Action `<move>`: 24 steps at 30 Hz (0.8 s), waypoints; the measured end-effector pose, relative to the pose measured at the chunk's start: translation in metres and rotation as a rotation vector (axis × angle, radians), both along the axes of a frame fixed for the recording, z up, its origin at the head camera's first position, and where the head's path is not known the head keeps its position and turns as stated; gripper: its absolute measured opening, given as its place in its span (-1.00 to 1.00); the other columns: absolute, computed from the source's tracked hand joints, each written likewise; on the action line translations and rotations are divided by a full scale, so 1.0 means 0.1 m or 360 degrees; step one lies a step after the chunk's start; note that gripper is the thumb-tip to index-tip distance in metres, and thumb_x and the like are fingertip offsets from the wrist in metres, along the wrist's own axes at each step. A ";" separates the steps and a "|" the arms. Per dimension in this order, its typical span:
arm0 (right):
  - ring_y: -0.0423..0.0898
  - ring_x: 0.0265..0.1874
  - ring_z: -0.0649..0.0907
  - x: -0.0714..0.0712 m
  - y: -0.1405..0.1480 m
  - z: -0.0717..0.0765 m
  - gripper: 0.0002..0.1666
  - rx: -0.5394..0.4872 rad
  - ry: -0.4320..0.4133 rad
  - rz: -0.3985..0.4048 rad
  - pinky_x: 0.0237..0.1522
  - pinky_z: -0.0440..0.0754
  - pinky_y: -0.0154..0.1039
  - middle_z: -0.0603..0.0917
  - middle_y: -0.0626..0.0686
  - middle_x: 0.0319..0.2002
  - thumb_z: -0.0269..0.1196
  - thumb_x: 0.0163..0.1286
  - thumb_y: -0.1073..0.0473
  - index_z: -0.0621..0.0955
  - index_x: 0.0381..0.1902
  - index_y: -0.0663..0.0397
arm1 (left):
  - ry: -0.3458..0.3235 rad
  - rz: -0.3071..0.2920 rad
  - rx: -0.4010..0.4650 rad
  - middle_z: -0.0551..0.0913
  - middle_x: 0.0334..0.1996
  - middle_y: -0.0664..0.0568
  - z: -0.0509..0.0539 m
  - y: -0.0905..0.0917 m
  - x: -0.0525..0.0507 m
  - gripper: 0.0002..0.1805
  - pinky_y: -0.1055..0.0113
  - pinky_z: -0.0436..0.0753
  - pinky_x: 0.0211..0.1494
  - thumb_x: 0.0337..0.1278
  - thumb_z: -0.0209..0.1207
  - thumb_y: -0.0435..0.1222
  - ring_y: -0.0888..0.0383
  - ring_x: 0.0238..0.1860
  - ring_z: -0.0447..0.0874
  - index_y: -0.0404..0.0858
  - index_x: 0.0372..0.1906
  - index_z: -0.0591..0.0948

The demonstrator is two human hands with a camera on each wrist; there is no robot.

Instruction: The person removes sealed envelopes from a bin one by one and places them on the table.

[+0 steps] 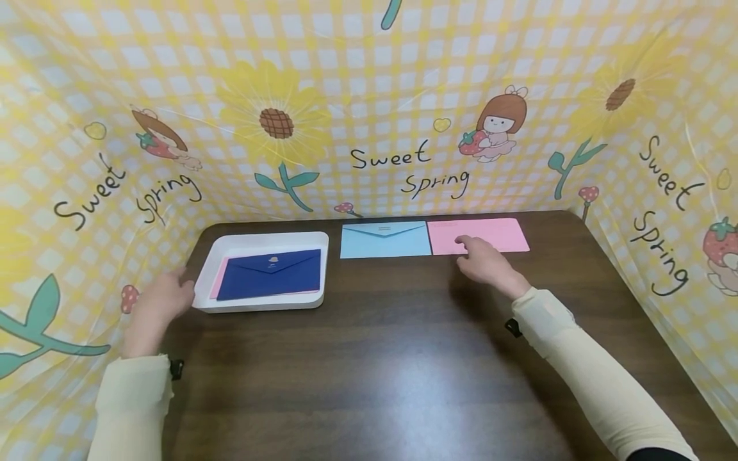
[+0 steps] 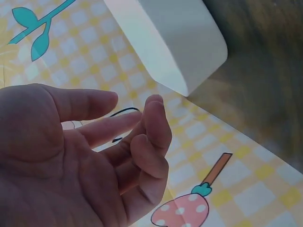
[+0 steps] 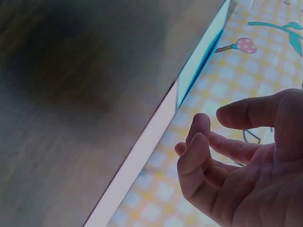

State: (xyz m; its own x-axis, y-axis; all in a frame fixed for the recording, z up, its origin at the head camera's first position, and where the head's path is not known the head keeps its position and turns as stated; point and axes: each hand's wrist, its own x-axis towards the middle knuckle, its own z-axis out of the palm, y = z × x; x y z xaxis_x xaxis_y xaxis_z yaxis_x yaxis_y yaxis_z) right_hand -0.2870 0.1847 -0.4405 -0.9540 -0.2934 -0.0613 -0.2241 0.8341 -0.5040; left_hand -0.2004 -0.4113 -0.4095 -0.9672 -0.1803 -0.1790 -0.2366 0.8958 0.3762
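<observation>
Nearest, past a pale sleeve (image 1: 129,410), the left hand (image 1: 158,307) hangs beside the tray, its fingers loosely bent, a gap left to the thumb, holding nothing. Inside the white tray (image 1: 265,306) lies a navy envelope (image 1: 270,276) over something pink that peeks out. Farther off, the right hand (image 1: 489,264) hovers at the near edge of the pink envelope (image 1: 490,232), fingers curved, thumb apart, grasping nothing. That envelope lies flat along the table's far side, just beside a light blue envelope (image 1: 385,243). The step looks like a reach for the pink one; the next move would call for lowering the fingertips and pinching an edge. The dark wooden table (image 1: 357,358) shines in front; behind hangs a yellow checked cloth (image 1: 380,96) with flowers
</observation>
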 end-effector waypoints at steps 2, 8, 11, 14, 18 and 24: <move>0.36 0.29 0.55 0.02 -0.04 0.04 -0.40 -0.0024 0.0001 0.0017 0.32 0.45 0.30 0.50 0.43 0.38 0.08 0.50 0.32 0.40 0.45 0.45 | 0.0003 -0.0009 0.0000 0.30 0.32 -0.72 0.03 0.03 -0.01 -0.37 -0.47 0.40 0.20 0.56 -0.13 -0.25 -0.59 0.16 0.39 -0.73 0.41 0.27; 0.34 0.31 0.54 0.06 -0.20 0.11 -0.40 -0.0077 -0.0003 0.0048 0.32 0.46 0.29 0.49 0.40 0.39 0.08 0.51 0.31 0.40 0.46 0.42 | 0.0000 -0.0044 -0.0020 0.45 0.18 -0.67 0.10 0.10 -0.04 -0.42 -0.37 0.52 0.09 0.59 -0.11 -0.22 -0.48 0.01 0.51 -0.72 0.29 0.41; 0.32 0.32 0.54 0.06 -0.29 0.11 -0.40 -0.0102 0.0004 0.0067 0.33 0.46 0.27 0.50 0.39 0.39 0.08 0.52 0.30 0.41 0.46 0.41 | 0.0009 -0.0062 -0.0036 0.50 0.12 -0.65 0.13 0.12 -0.07 -0.44 -0.33 0.53 0.05 0.59 -0.12 -0.22 -0.46 -0.01 0.53 -0.72 0.25 0.44; 0.32 0.32 0.54 0.06 -0.38 0.11 -0.40 -0.0150 0.0005 0.0089 0.32 0.47 0.26 0.51 0.39 0.38 0.09 0.53 0.29 0.41 0.47 0.39 | 0.0017 -0.0085 -0.0044 0.54 0.06 -0.62 0.15 0.14 -0.09 -0.45 -0.26 0.56 -0.03 0.59 -0.12 -0.22 -0.41 -0.07 0.56 -0.71 0.20 0.47; 0.30 0.30 0.55 0.07 -0.53 0.14 -0.40 -0.0213 0.0021 0.0122 0.31 0.49 0.24 0.55 0.38 0.33 0.09 0.53 0.28 0.42 0.47 0.37 | 0.0011 -0.0107 -0.0034 0.58 0.00 -0.59 0.20 0.16 -0.13 -0.46 -0.14 0.58 -0.14 0.58 -0.11 -0.21 -0.34 -0.15 0.57 -0.70 0.15 0.50; 0.26 0.32 0.54 0.08 -0.74 0.23 -0.43 -0.0253 0.0026 0.0148 0.31 0.49 0.22 0.56 0.33 0.33 0.11 0.56 0.24 0.45 0.47 0.28 | -0.0033 -0.0114 -0.0003 0.67 -0.20 -0.45 0.23 0.22 -0.18 -0.45 -0.02 0.62 -0.24 0.58 -0.09 -0.21 -0.23 -0.24 0.65 -0.71 0.19 0.48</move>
State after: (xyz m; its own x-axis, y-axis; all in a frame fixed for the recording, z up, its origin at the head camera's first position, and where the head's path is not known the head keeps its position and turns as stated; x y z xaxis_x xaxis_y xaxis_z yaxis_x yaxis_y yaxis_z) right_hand -0.2788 0.1103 -0.4172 -0.9227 -0.3854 0.0079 -0.3058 0.7194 -0.6236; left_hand -0.2182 -0.3895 -0.3870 -0.9738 -0.1109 -0.1986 -0.1793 0.9115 0.3701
